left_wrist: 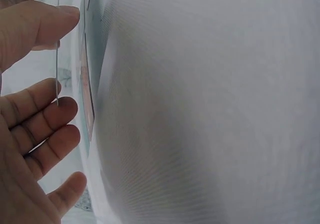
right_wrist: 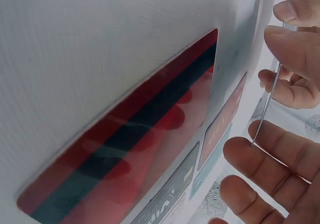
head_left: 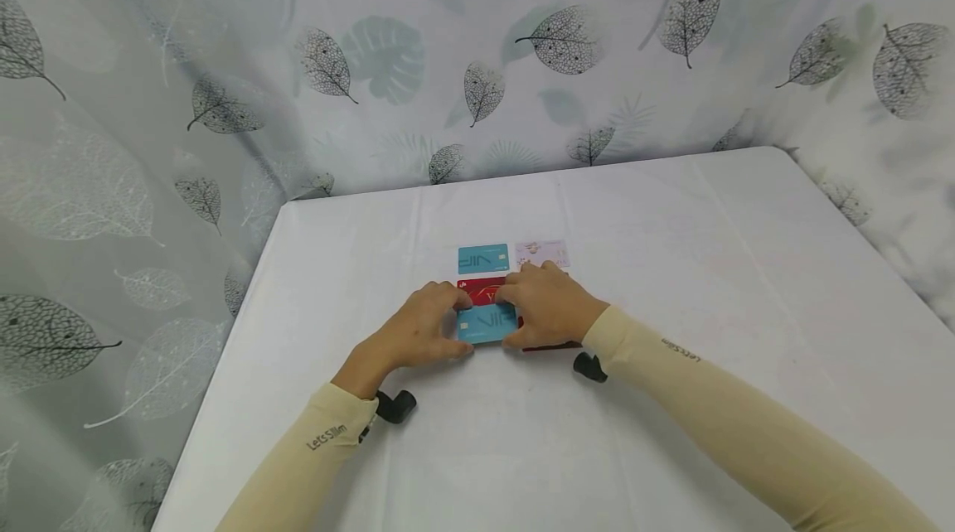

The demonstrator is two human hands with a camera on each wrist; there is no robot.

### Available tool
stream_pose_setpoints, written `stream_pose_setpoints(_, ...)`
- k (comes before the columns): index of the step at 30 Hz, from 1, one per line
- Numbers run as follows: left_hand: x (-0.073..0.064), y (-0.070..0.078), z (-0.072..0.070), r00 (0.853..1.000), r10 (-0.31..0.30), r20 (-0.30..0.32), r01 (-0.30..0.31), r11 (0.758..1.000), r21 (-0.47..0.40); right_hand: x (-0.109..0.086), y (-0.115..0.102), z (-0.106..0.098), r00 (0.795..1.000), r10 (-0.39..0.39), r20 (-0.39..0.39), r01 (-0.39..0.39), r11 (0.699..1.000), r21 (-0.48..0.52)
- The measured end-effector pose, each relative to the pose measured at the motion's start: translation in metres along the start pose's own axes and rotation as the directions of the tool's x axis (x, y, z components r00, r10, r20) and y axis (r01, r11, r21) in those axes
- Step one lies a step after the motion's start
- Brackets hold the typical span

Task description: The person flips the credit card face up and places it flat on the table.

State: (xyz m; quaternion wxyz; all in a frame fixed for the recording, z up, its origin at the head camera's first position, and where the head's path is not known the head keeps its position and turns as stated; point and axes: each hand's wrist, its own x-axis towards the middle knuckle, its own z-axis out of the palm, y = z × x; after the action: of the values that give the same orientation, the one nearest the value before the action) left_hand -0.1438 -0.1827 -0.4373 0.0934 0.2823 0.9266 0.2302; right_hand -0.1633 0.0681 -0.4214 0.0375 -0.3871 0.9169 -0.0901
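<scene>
A light blue VIP card [head_left: 487, 323] is pinched by both hands at its two ends, seen edge-on and raised over the tabletop in the wrist views. My left hand [head_left: 419, 326] grips its left end between thumb and fingers. At the other end, my right hand [head_left: 555, 302] holds it the same way. Just behind lies a red card [head_left: 474, 290], partly covered by fingers. A red card with a dark stripe [right_wrist: 145, 129] lies beneath my right hand, largely hidden in the head view. Beside it in the right wrist view is a grey VIP card [right_wrist: 170, 196].
Farther back on the white table [head_left: 671, 267] lie another blue VIP card [head_left: 483, 258] and a pale pink patterned card [head_left: 542, 253], side by side. Leaf-print curtains [head_left: 418, 60] hang behind and beside the table. Black wrist-worn pieces [head_left: 397, 407] show below the hands.
</scene>
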Motion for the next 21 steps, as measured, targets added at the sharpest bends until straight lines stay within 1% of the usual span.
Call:
stream_pose_setpoints(10, 0.0009, -0.0022, 0.0024, 1.0, -0.004, 0.03, 0.001, 0.997, 0.073, 0.0015, -0.0027, 0.004, 1.0, 0.0, 0.023, 0.0, 1.0, -0.005)
stream_pose_setpoints(21, -0.0003, -0.0031, 0.0043, 1.0, 0.002, 0.02, -0.004, 0.996, 0.094, 0.003, -0.0031, 0.0069, 0.999, 0.005, 0.04, -0.005, 1.0, -0.009)
